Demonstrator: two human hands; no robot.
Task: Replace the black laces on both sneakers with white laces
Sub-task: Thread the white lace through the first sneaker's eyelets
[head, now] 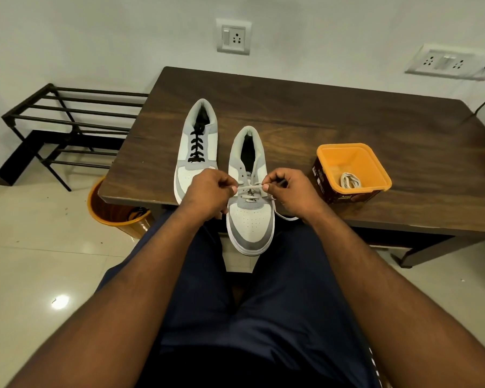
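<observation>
Both hands point(207, 189) point(291, 191) pinch white lace point(249, 187) between them.

Grey-white sneakers point(250, 219), orange tub point(375, 169)

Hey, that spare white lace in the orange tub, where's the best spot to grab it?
Reach straight down through the open top of the orange tub and pinch the white lace across the middle of its coil. It lies bundled flat on the bottom, walled in on every side.

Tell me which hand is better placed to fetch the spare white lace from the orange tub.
Right. The right hand is nearer the orange tub holding the spare white lace; the left hand would have to cross the sneaker being laced.
</observation>
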